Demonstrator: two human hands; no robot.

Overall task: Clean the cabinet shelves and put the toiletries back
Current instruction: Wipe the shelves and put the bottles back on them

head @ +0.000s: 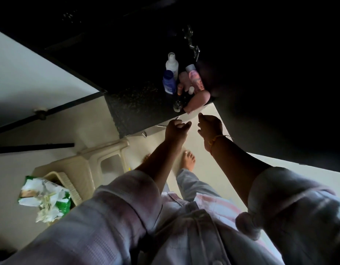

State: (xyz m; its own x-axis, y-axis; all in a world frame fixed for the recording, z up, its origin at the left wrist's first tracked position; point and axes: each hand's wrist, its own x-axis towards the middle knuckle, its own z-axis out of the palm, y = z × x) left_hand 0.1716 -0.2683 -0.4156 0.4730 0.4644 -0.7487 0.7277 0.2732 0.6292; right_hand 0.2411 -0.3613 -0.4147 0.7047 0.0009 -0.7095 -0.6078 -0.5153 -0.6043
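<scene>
On the dark speckled shelf (138, 104), near its right front corner, the toiletries stand packed close together: a clear spray bottle (172, 63) at the back, a blue bottle (169, 82) just in front of it, and a pink bottle with a grey cap (196, 78) to their right. A pale pink bottle (198, 100) lies tilted at the very front, with its lower end over the shelf edge. A small dark bottle (177, 106) stands beside it, also at the edge. Just below that edge the 2 hands are raised side by side, apart from each other and touching none of the bottles. The left hand (176, 129) has its fingers curled in, and something pale shows at their tips, but it is too dark to tell whether it grips anything. The right hand (210, 125), with a yellow thread (216, 139) round its wrist, also has curled fingers, with 1 fingertip lifted close under the pale pink bottle; whether it holds something I cannot tell. Both sleeves are rolled above the elbow. Down on the pale floor a beige plastic stool (100, 163) stands to the left, with a crumpled green and white packet (45, 197) beside it, and a bare foot (188, 161) shows between the forearms.
</scene>
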